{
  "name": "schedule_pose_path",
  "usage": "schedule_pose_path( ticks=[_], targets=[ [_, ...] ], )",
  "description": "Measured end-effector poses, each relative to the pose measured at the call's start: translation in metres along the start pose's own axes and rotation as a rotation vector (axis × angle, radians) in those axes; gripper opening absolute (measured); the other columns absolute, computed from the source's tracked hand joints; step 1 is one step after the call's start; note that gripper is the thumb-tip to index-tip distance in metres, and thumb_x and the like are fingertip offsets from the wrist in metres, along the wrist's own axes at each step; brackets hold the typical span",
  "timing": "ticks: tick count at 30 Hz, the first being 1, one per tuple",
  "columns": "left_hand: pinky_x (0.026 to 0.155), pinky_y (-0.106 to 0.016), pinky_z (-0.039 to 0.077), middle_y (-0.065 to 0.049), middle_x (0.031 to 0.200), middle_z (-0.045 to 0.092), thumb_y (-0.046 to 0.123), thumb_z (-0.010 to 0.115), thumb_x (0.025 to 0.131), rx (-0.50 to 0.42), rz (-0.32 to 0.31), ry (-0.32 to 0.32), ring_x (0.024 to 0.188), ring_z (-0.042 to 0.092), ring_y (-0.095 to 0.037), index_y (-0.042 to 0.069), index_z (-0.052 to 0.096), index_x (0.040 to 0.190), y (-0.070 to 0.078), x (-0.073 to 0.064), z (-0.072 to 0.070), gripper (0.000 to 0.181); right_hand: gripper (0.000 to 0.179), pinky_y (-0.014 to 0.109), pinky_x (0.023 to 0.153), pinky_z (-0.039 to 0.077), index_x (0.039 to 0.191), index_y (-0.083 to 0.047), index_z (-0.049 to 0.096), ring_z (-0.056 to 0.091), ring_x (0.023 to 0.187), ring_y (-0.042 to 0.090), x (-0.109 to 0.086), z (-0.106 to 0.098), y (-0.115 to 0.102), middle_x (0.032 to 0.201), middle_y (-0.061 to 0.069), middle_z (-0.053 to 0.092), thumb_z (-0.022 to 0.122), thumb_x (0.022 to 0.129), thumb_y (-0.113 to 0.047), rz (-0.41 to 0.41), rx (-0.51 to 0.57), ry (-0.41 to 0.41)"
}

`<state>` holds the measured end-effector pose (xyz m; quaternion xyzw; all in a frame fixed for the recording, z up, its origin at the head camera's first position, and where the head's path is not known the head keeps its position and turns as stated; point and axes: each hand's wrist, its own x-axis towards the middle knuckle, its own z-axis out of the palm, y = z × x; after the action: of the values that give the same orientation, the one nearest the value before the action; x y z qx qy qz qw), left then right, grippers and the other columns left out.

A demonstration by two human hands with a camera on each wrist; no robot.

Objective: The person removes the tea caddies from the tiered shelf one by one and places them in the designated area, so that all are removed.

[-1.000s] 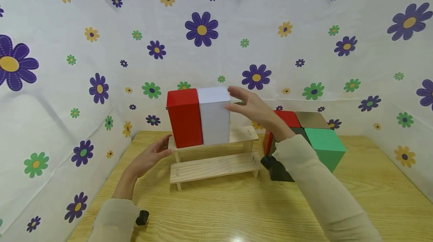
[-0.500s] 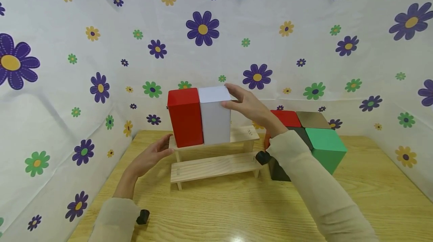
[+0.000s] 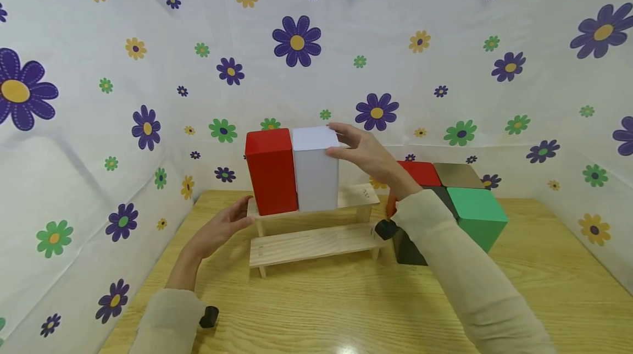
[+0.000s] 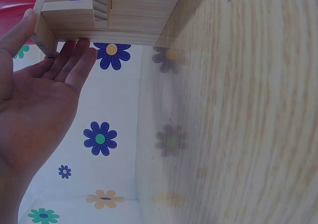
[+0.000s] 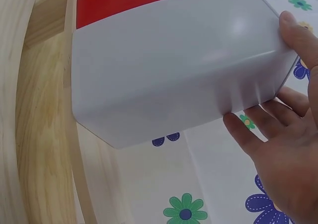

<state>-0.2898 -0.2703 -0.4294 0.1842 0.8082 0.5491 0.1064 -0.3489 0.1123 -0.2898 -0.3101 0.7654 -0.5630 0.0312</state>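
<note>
A red box [image 3: 272, 178] and a white box [image 3: 316, 175] stand upright side by side on the upper board of a two-step wooden stand [image 3: 358, 195]. My right hand [image 3: 368, 156] holds the white box near its top right, thumb at the front and fingers behind; the right wrist view shows the hand [image 5: 293, 149] against the white box [image 5: 169, 70]. At the upper board's left end, my left hand [image 3: 215, 236] grips the stand between thumb and fingers. From the left wrist, this hand [image 4: 44, 105] shows rather straight fingers against the stand's end [image 4: 69, 18].
To the right on the wood-grain table [image 3: 296, 315] stands a cluster of boxes: red [image 3: 420, 172], brown [image 3: 457, 175], green [image 3: 477, 216] and dark grey [image 3: 409, 248], partly behind the right forearm. The stand's lower board [image 3: 316, 244] is bare. Flower-patterned sheets [image 3: 316, 79] enclose the back and sides.
My right hand has come slightly left and further around the white box's upper right edge. The white box's top has shifted very slightly right. My left hand keeps its place.
</note>
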Motion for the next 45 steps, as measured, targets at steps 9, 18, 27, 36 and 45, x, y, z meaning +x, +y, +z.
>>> schedule_pose_path(
  ticks=[9,18,27,36,45],
  targets=[
    [0.121,-0.058,0.024,-0.02,0.169,0.018,0.034,0.059,0.107,0.004,-0.011,0.004,0.153,0.024,-0.043,0.002,0.01,0.165,0.001,0.0,0.001,0.082,0.07,0.054,0.115,0.04,0.158,-0.01,0.041,0.044,0.145,0.03,-0.012,-0.006,-0.001,0.156,0.009,0.048,0.074,0.097,-0.021,-0.005,-0.067,0.022],
    [0.121,-0.058,0.024,-0.019,0.17,0.018,0.034,0.058,0.107,0.016,-0.016,0.01,0.153,0.023,-0.043,0.003,0.011,0.165,0.002,-0.001,0.002,0.082,0.073,0.052,0.112,0.044,0.157,-0.008,0.043,0.048,0.142,0.03,-0.032,-0.01,-0.007,0.155,0.009,0.05,0.078,0.095,-0.021,-0.01,-0.105,0.048],
    [0.121,-0.058,0.024,-0.02,0.17,0.017,0.034,0.058,0.107,0.012,-0.016,0.005,0.153,0.023,-0.043,0.002,0.01,0.165,0.003,-0.002,0.003,0.081,0.073,0.045,0.106,0.051,0.156,-0.005,0.043,0.053,0.137,0.032,-0.05,-0.011,-0.014,0.152,0.012,0.052,0.079,0.093,-0.015,-0.026,-0.094,0.04],
    [0.121,-0.059,0.023,-0.022,0.169,0.016,0.034,0.058,0.107,0.012,-0.023,0.006,0.153,0.022,-0.044,0.002,0.009,0.165,0.003,-0.002,0.002,0.082,0.076,0.043,0.103,0.052,0.156,-0.005,0.043,0.057,0.133,0.034,-0.07,-0.011,-0.017,0.155,0.011,0.049,0.081,0.091,-0.014,-0.035,-0.073,0.022],
    [0.121,-0.059,0.024,-0.023,0.169,0.018,0.033,0.058,0.107,0.009,-0.017,0.006,0.152,0.025,-0.043,0.002,0.01,0.165,0.004,-0.002,0.003,0.081,0.074,0.042,0.104,0.052,0.154,-0.003,0.045,0.057,0.132,0.036,-0.091,-0.012,-0.022,0.151,0.012,0.052,0.081,0.09,-0.011,-0.051,-0.084,0.008]
  ],
)
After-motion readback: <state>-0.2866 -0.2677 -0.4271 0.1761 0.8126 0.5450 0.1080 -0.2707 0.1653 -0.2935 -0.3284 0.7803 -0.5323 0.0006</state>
